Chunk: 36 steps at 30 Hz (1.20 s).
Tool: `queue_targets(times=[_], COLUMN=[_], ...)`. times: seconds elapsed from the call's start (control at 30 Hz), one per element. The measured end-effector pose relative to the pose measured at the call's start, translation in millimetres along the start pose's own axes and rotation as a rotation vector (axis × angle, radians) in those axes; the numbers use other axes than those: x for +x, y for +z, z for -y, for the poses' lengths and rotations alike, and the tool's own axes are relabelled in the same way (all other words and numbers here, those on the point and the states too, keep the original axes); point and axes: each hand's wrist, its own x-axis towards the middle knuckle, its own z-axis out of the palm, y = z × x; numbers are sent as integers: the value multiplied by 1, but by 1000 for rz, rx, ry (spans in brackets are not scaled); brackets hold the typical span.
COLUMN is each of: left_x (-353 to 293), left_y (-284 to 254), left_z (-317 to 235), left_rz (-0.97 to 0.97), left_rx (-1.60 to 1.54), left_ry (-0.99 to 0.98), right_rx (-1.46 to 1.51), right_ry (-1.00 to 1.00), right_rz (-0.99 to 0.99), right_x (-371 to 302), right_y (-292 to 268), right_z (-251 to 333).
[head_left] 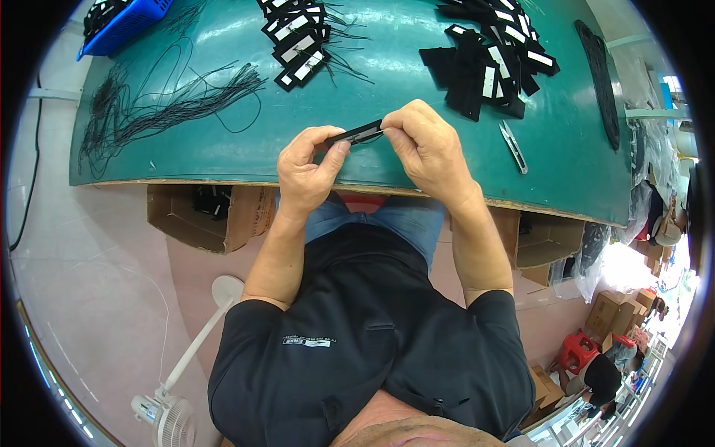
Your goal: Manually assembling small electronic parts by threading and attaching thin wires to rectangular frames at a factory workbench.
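Above the front edge of the green table, my left hand (309, 167) pinches a small flat black piece with a pale strip (357, 135) between thumb and fingers. My right hand (430, 153) is closed at the piece's right end, thumb against forefinger. A thin dark cord seems to bow out under that end; what the right fingertips grip is too small to make out. Ahead lie a pile of black pieces with white labels and cords (298, 56) and, to the right, a larger pile of black labelled pieces (491, 71). Thread snips (513, 147) lie right of my right hand.
Loose dark cords (171, 112) spread across the table's left side, below a blue basket (138, 26). A dark cord bundle (597, 86) lies along the right edge. Cardboard boxes (249, 216) stand under the table. A white fan (173, 421) is behind at left; people sit at far right.
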Motion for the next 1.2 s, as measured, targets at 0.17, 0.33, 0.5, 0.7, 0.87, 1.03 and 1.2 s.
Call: queue_targets(times=[0.17, 0.33, 0.5, 0.7, 0.87, 1.03, 1.2], left_x=[2, 7, 8, 9, 8, 7, 1], left_y=[1, 4, 5, 5, 4, 6, 4], left_z=[-3, -14, -16, -16, -14, -5, -1], left_rz=[7, -6, 18, 28, 23, -43, -227], left_rx=[5, 98, 150, 171, 177, 150, -247], left_ry=[5, 74, 103, 123, 113, 115, -82], right_rx=[-28, -46, -43, -57, -5, -296, -282], right_ry=[-7, 6, -37, -34, 69, -206, -227], right_rz=[25, 54, 63, 94, 64, 140, 112], right_x=[3, 11, 15, 15, 14, 10, 19], right_y=[-1, -5, -4, 1, 9, 25, 16], right_z=[0, 2, 3, 2, 2, 5, 21])
